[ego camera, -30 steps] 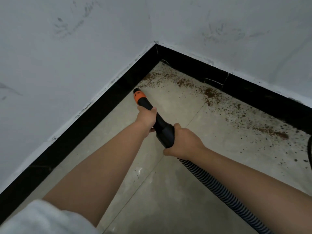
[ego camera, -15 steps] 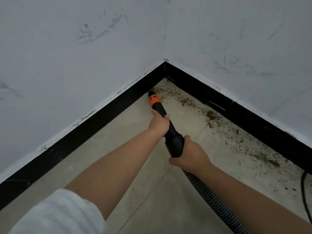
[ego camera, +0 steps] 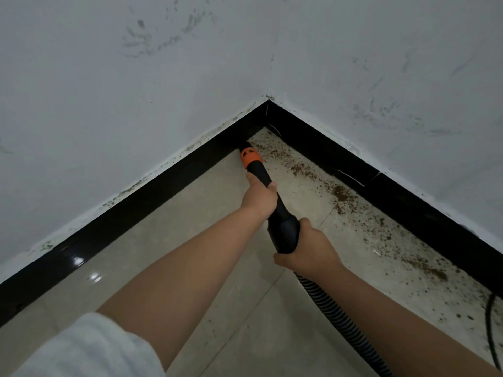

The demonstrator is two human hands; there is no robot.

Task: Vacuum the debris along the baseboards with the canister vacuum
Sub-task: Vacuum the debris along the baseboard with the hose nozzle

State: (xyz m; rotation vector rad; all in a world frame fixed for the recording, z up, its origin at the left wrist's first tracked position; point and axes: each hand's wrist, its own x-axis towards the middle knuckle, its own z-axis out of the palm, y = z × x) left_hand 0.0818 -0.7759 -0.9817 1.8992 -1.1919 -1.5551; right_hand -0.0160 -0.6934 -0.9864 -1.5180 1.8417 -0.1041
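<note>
A black vacuum nozzle (ego camera: 272, 202) with an orange collar (ego camera: 251, 157) points into the room corner, its tip against the left black baseboard (ego camera: 152, 197). My left hand (ego camera: 258, 197) grips the narrow tube just behind the collar. My right hand (ego camera: 307, 248) holds the thick rear end, where the ribbed hose (ego camera: 334, 319) runs back to the lower right. Brown debris (ego camera: 340, 195) lies scattered along the right baseboard (ego camera: 402, 202), from the corner outward. The canister is out of view.
Two white scuffed walls (ego camera: 136, 91) meet at the corner. The floor (ego camera: 190, 240) is pale glossy tile with grout lines. A thin black cord (ego camera: 490, 327) curls on the floor at the right edge. A white sleeve (ego camera: 89, 349) shows at the bottom left.
The nozzle has advanced further into the corner, its tip now at the left baseboard beside the debris. Both hands kept their grip and moved forward with it.
</note>
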